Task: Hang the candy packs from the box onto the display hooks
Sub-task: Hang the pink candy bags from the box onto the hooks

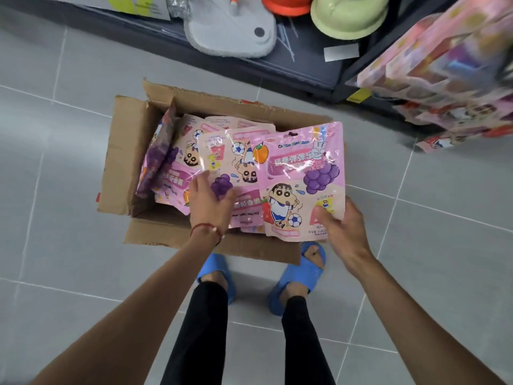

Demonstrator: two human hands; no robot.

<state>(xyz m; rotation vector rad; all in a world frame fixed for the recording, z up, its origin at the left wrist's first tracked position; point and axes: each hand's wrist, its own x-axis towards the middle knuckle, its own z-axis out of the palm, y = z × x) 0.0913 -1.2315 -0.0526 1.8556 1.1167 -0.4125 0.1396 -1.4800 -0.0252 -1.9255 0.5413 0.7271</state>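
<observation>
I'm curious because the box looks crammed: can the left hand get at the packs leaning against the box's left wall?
Probably yes. The left hand rests on the pile inside the open box, and the leaning packs sit uncovered beside it. The right hand holds its candy pack off to the other side.

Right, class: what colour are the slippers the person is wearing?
Blue. The slippers show best in the head view, just below the box.

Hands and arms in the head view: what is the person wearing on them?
Both forearms are bare, with no sleeves, gloves or watch showing. The left hand has a thin red string bracelet with a small pale bead at its wrist; the right hand has nothing at its wrist.
</observation>
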